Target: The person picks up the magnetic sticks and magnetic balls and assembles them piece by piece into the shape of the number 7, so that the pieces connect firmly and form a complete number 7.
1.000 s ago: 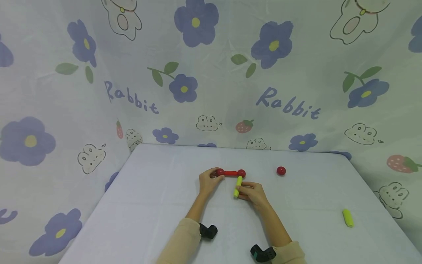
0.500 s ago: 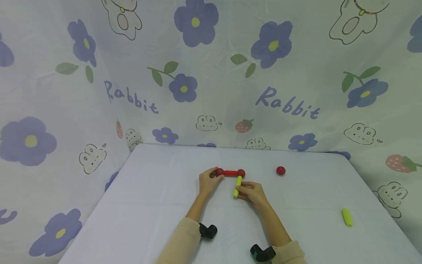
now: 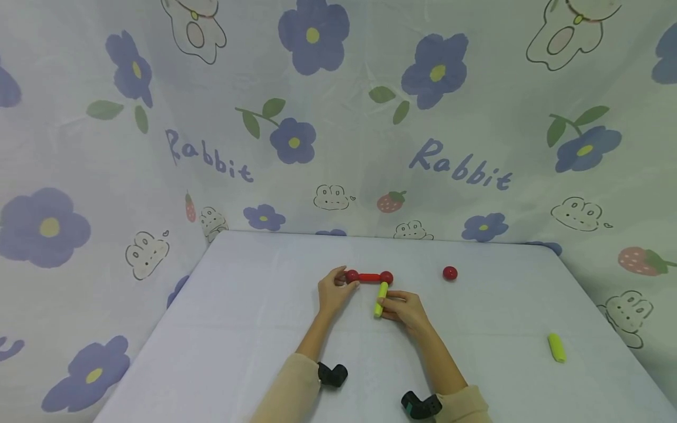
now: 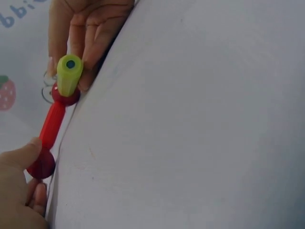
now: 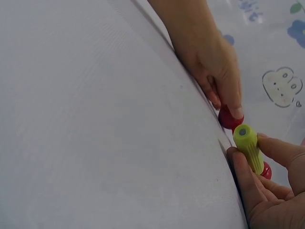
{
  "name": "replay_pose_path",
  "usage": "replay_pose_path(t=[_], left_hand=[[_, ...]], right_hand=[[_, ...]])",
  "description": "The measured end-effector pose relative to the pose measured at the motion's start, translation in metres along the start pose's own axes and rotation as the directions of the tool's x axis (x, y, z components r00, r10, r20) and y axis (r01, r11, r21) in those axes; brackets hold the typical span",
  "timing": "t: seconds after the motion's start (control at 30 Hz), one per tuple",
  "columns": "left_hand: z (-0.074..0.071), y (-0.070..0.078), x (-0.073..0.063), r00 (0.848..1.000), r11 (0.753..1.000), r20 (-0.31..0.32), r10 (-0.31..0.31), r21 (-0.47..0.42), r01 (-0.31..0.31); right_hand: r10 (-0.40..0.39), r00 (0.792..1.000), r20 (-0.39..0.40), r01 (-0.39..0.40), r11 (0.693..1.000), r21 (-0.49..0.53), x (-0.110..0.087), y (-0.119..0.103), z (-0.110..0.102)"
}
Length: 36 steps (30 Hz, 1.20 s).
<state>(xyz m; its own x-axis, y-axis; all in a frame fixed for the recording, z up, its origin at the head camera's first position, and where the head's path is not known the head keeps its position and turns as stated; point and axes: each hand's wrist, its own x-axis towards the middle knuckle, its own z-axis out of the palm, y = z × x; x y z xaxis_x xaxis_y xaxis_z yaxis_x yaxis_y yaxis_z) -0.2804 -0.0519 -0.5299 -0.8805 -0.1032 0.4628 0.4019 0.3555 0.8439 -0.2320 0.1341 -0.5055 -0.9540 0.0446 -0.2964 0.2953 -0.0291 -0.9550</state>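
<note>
Joining step, apparently: left hand (image 3: 335, 292) pinches the left red ball (image 3: 352, 275) on the red rod (image 3: 369, 277), right hand (image 3: 404, 308) pinches the yellow rod (image 3: 381, 301), its far end at the right red ball (image 3: 386, 277); can't tell if seated. Next move likely calls for a steady, lined-up push. Spare red ball (image 3: 450, 273) and spare yellow rod (image 3: 556, 348) lie apart on the white table (image 3: 238, 305), no containers visible.

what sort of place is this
Probably a makeshift recording setup, though what room it is in can't be told. A white-topped table stands before a hanging cloth printed with rabbits and flowers, and a black device sits at the person's left wrist.
</note>
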Motion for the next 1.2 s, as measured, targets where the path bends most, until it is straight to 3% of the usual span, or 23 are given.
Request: replay_pose_path(t=[0.2, 0.33, 0.43, 0.57, 0.7, 0.83, 1.0, 1.2], left_hand=[[-0.004, 0.008, -0.006, 0.992, 0.987, -0.041, -0.119, -0.116, 0.113], [-0.006, 0.011, -0.01, 0.99, 0.983, -0.033, -0.139, -0.127, 0.134], [-0.009, 0.015, -0.013, 0.993, 0.984, 0.012, -0.121, -0.132, 0.121], [-0.016, 0.035, -0.014, 0.988, 0.981, 0.115, -0.102, -0.155, 0.119], [-0.021, 0.057, -0.017, 0.962, 0.975, 0.242, -0.122, -0.153, 0.163], [-0.016, 0.066, -0.019, 0.932, 0.971, 0.335, -0.134, -0.145, 0.192], [-0.007, 0.071, -0.022, 0.915, 0.962, 0.381, -0.135, -0.169, 0.212], [-0.002, 0.077, -0.024, 0.91, 0.96, 0.386, -0.153, -0.16, 0.229]], right_hand=[[0.005, 1.0, -0.002, -0.005, 1.0, -0.006, 0.001, 0.001, 0.001], [0.012, 1.0, -0.005, -0.012, 1.0, -0.008, 0.001, 0.0, 0.001], [0.007, 1.0, -0.001, -0.007, 1.0, -0.003, 0.0, 0.0, 0.001], [0.003, 1.0, 0.007, -0.003, 1.0, 0.011, 0.0, 0.0, 0.0], [-0.001, 1.0, 0.011, 0.001, 1.0, 0.007, -0.001, -0.001, 0.0], [-0.018, 1.0, 0.023, 0.018, 1.0, 0.005, -0.002, -0.001, -0.002], [-0.014, 0.999, 0.036, 0.012, 0.999, 0.044, -0.002, -0.002, -0.001], [-0.021, 0.998, 0.056, 0.017, 0.997, 0.078, -0.003, -0.002, -0.002]])
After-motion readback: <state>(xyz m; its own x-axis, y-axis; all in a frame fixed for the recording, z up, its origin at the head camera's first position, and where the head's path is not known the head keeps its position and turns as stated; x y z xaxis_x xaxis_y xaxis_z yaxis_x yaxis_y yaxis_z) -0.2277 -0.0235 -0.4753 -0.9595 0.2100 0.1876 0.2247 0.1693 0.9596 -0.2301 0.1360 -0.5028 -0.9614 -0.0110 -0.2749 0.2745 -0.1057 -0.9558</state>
